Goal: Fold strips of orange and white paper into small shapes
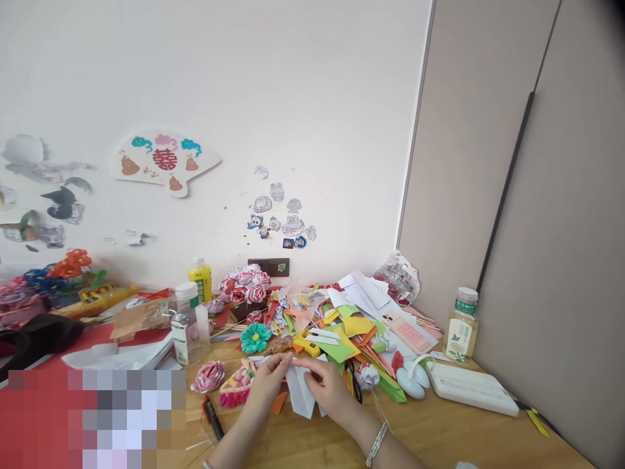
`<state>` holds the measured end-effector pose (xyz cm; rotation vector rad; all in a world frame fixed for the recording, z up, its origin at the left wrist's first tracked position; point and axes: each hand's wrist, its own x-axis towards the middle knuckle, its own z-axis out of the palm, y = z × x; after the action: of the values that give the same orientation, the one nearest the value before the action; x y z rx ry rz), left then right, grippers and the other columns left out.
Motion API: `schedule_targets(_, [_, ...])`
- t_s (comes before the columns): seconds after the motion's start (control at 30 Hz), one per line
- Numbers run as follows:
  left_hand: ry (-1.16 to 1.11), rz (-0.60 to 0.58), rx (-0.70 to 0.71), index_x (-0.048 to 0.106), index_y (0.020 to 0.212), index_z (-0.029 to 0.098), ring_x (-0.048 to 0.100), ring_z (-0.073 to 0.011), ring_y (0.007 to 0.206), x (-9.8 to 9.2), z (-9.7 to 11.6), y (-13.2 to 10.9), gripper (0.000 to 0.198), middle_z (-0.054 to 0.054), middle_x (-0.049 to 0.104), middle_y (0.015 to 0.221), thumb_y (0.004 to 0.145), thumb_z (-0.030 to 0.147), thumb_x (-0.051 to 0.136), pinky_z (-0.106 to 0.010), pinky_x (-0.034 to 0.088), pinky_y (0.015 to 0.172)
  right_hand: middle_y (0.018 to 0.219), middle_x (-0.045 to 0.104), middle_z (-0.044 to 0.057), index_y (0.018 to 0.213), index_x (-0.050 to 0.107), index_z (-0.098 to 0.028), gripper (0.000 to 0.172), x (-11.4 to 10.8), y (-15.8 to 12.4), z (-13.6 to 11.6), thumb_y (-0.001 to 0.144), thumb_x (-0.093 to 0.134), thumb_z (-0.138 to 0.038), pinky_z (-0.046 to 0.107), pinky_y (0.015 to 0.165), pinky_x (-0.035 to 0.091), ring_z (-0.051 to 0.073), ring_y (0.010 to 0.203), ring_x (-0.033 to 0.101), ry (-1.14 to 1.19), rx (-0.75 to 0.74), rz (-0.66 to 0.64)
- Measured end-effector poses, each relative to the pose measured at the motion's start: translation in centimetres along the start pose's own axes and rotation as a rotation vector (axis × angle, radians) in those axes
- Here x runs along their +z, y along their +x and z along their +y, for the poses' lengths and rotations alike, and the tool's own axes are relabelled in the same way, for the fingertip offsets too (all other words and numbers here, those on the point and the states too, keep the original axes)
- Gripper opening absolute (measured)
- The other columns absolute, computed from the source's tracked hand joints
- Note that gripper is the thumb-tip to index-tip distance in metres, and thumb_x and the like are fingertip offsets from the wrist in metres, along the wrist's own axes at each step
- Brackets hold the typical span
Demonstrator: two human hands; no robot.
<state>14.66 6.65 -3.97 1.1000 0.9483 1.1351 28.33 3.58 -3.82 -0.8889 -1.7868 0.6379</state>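
A piece of white paper (pixel 300 395) hangs between my two hands above the front of the wooden table. My left hand (pixel 270 380) pinches its top edge, thumb and forefinger pressed together. From the other side my right hand (pixel 326 387) grips it, the fingertips of both hands nearly meeting. Just left of my left hand sits a small basket with a pink frilled rim (pixel 235 385), holding round pastel pieces. A pink and white paper rose (pixel 208 377) lies farther left. Behind my hands is a yellow glue gun (pixel 306 345), and right of them a white crumpled paper flower (pixel 367 376).
A heap of coloured paper scraps (pixel 349 342) spreads toward the wall. Bottles stand at left (pixel 180 339) and right (pixel 461 332). A teal flower (pixel 255 337), a black and red pen (pixel 213 418), a pink phone-shaped item (pixel 409 333) and a white flat device (pixel 471 389) lie around.
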Motion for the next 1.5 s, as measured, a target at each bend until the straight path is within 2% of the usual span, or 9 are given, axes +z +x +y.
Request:
schedule_targets(0.13, [-0.018,-0.013,-0.01,0.054,0.061,0.014,0.048,-0.0081,0.045,-0.1,0.3,0.0,0.031,0.006,0.05,0.046,0.053,0.042,0.065,-0.02,0.04,0.047,0.096,0.062,0.001,0.1,0.059,-0.025,0.039,0.0,-0.1,0.2,0.072,0.039,-0.008,0.027,0.073,0.046,0.016,0.088,0.057,-0.022,-0.001,0.0])
schedule_targets(0.27, [-0.024,-0.026,-0.004,0.056,0.062,0.013,0.05,-0.0091,0.047,-0.2,0.4,0.0,0.033,0.004,0.054,0.05,0.051,0.042,0.066,-0.021,0.041,0.049,0.078,0.063,0.001,0.107,0.054,-0.024,0.041,0.1,-0.1,0.5,0.071,0.041,-0.009,0.023,0.058,0.046,0.014,0.068,0.057,-0.057,0.04,0.027])
schedule_targets(0.33, [-0.011,-0.031,-0.004,0.056,0.064,0.013,0.051,-0.0099,0.048,-0.2,0.4,0.0,0.034,0.003,0.056,0.051,0.052,0.044,0.065,-0.022,0.042,0.051,0.078,0.063,0.001,0.105,0.055,-0.024,0.04,0.2,-0.1,0.6,0.071,0.042,-0.009,0.022,0.055,0.045,0.013,0.064,0.056,-0.075,0.045,0.052])
schedule_targets(0.63, [0.046,-0.006,-0.001,0.055,0.062,0.014,0.05,-0.0099,0.046,-0.3,0.0,0.3,0.037,0.004,0.053,0.049,0.05,0.048,0.064,-0.023,0.041,0.049,0.098,0.062,0.002,0.105,0.055,-0.024,0.038,-0.2,-0.2,0.5,0.073,0.04,-0.01,0.028,0.077,0.044,0.016,0.087,0.057,-0.196,-0.101,0.0])
schedule_targets(1.03, [0.091,-0.014,0.044,0.055,0.06,0.013,0.047,-0.009,0.043,-0.2,0.3,0.1,0.037,0.004,0.051,0.047,0.052,0.049,0.062,-0.021,0.037,0.045,0.092,0.064,0.004,0.108,0.053,-0.025,0.037,-0.5,-0.3,0.3,0.076,0.039,-0.013,0.027,0.07,0.043,0.016,0.079,0.058,-0.333,-0.174,-0.028])
schedule_targets(1.17, [0.263,0.04,0.149,0.058,0.061,0.014,0.047,-0.0111,0.046,-0.1,0.6,-0.1,0.036,0.003,0.053,0.049,0.056,0.05,0.058,-0.021,0.035,0.045,0.083,0.063,0.003,0.108,0.052,-0.024,0.031,-0.5,-0.3,0.1,0.08,0.039,-0.021,0.023,0.062,0.043,0.014,0.069,0.056,-0.241,-0.086,0.027])
schedule_targets(1.27, [0.418,0.06,0.273,0.06,0.061,0.015,0.05,-0.0142,0.053,0.1,0.8,-0.4,0.033,0.0,0.058,0.054,0.06,0.047,0.055,-0.022,0.036,0.049,0.064,0.057,0.0,0.092,0.057,-0.019,0.023,-0.3,-0.2,0.6,0.08,0.039,-0.029,0.02,0.048,0.037,0.011,0.054,0.049,-0.148,0.037,0.109])
schedule_targets(1.37, [0.499,0.049,0.334,0.063,0.062,0.015,0.053,-0.0165,0.06,0.4,1.0,-0.8,0.031,-0.002,0.062,0.061,0.063,0.045,0.053,-0.022,0.038,0.054,0.055,0.05,-0.002,0.068,0.057,-0.017,0.024,-0.1,-0.1,1.1,0.079,0.041,-0.031,0.019,0.046,0.032,0.01,0.051,0.044,-0.126,0.071,0.115])
schedule_targets(1.5, [0.532,0.057,0.338,0.063,0.062,0.015,0.054,-0.0179,0.062,0.7,1.1,-1.1,0.03,-0.003,0.063,0.062,0.064,0.043,0.052,-0.023,0.039,0.056,0.054,0.046,-0.003,0.063,0.054,-0.016,0.022,0.0,0.1,1.6,0.077,0.044,-0.03,0.019,0.045,0.03,0.01,0.049,0.04,-0.103,0.083,0.092])
